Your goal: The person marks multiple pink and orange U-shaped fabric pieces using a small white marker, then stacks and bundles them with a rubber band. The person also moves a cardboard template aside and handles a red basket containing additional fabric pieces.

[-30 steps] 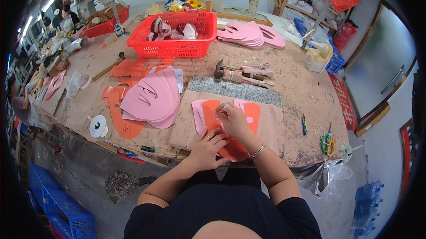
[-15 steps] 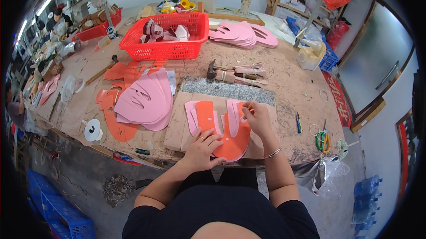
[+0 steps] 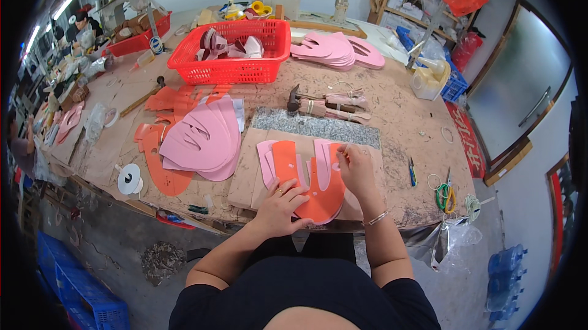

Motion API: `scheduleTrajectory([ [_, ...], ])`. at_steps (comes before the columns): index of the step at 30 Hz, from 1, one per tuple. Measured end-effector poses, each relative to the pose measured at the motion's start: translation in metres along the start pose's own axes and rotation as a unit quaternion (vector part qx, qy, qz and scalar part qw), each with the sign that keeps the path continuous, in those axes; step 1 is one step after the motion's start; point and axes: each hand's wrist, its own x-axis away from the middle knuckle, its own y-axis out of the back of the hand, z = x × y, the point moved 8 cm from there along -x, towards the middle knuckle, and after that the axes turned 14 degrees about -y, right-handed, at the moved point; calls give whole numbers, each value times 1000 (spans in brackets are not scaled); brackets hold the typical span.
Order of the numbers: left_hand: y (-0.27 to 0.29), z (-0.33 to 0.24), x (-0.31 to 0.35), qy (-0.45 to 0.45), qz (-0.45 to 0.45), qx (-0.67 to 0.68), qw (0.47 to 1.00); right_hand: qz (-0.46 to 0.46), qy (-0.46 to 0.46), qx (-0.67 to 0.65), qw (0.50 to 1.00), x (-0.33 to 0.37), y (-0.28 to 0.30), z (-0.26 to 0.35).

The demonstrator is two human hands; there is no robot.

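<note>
One orange piece (image 3: 326, 200) could skew over the pink layers (image 3: 266, 161) if the spread left hand (image 3: 278, 208) slackens; right hand (image 3: 356, 169) has fingertips together at its right arm, contents unclear.

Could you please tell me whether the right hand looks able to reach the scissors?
Probably yes: the scissors lie on the table to the right of the right hand, and the small blue tool roughly between them looks low enough to pass over.

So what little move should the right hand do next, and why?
Perhaps the right hand should press lightly on the right side of the orange piece: that hand is there, and the left hand rests on the piece, seemingly steadying it.
</note>
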Motion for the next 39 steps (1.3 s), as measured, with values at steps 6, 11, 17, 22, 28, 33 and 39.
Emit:
scheduleTrajectory([
  [6, 2, -1, 0, 5, -1, -2, 1000, 179, -103, -122, 971, 38, -32, 23],
  [11, 1, -1, 0, 9, 5, 4, 1000, 169, -52, -114, 978, 46, -31, 28],
  [17, 1, -1, -1, 3, 13, -1, 1000, 166, 5, -126, 978, 49, -29, 38],
  [22, 4, 0, -3, -38, 34, -12, 999, 84, -71, -187, 976, 36, 2, -3],
  [28, 9, 9, -14, -51, 48, 37, 997, 24, -119, -246, 962, 39, 27, -28],
  [33, 10, 15, -18, -29, 22, 6, 999, -9, -141, -287, 947, 45, 32, -41],
  [39, 31, 21, -19, -9, -119, -5, 993, 33, -49, -182, 981, 53, 37, -19],
])
